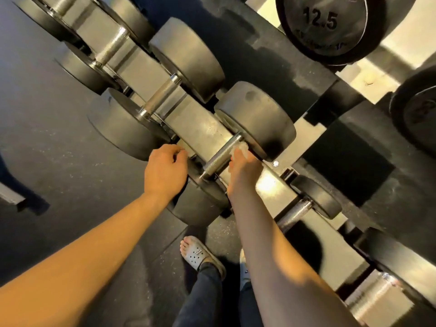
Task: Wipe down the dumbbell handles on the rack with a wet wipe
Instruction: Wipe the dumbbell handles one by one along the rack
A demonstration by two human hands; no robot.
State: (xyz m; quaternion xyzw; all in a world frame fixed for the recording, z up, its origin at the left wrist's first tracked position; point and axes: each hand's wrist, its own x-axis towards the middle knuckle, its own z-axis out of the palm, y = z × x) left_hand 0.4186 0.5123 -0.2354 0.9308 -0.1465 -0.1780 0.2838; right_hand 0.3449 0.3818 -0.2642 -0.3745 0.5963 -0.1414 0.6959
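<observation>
— Where was the wet wipe (240, 150) seen?
— At centre frame. It was held bunched in the curled fingers of the right hand (243, 172) and pressed against the upper end of the knurled handle (219, 158), beside the dumbbell (257, 119) head.
— And the left hand (165, 172)?
— It was seen left of that handle, with fingers curled at the rack (188, 116) rail. Whether anything was gripped could not be told.

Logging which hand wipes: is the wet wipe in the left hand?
No, the right hand holds the wet wipe against the knurled dumbbell handle; the left hand shows no wipe.
</observation>
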